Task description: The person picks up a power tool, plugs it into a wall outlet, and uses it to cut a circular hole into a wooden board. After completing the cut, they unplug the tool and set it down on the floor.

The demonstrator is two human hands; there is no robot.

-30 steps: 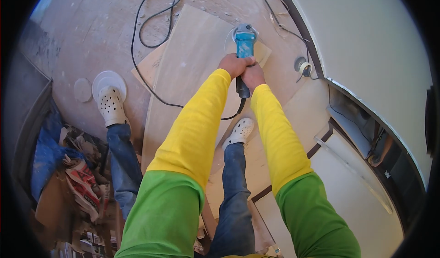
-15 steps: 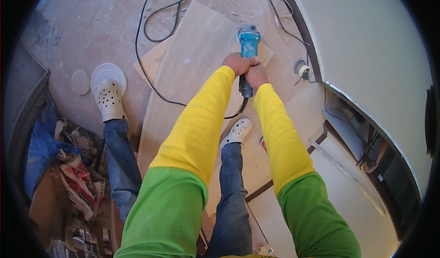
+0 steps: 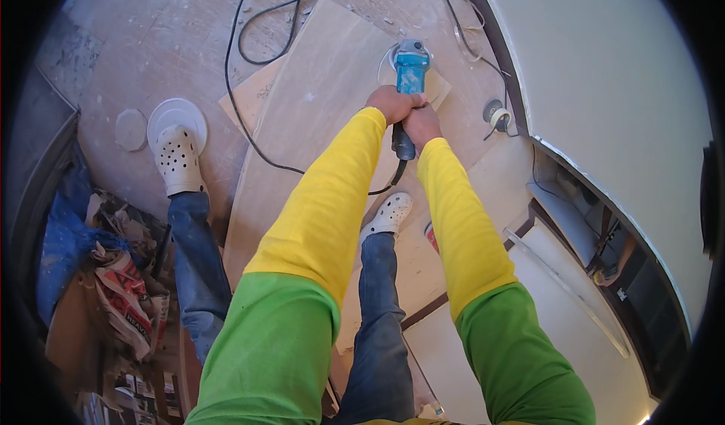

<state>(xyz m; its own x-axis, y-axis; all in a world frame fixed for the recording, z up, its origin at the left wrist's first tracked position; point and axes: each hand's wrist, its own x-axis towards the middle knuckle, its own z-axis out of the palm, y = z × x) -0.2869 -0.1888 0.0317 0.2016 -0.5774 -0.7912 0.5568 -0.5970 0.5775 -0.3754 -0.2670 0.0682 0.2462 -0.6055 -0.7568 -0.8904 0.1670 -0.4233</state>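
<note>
A teal angle grinder [image 3: 411,71] points away from me over the far right part of a pale plywood board [image 3: 302,115]. My left hand [image 3: 393,104] wraps round the middle of its body. Just behind and to the right, my right hand [image 3: 422,125] is closed round the rear of the grip, close against the left. From the dark rear end [image 3: 402,145] a black power cord [image 3: 264,157] runs down, passes under my left sleeve and loops off across the board. The grinder's head overlaps a round pale disc edge [image 3: 393,58].
My left shoe [image 3: 179,160] overlaps a white round lid [image 3: 198,123]; my right shoe [image 3: 391,212] is by the board. Paper sacks and blue plastic sheeting [image 3: 64,262] lie at left. A white panel [image 3: 604,85] rises at right, near a roll of tape [image 3: 500,118].
The view has shifted very slightly, so the floor and my legs appear a little further left. Both hands keep the same hold on the angle grinder.
</note>
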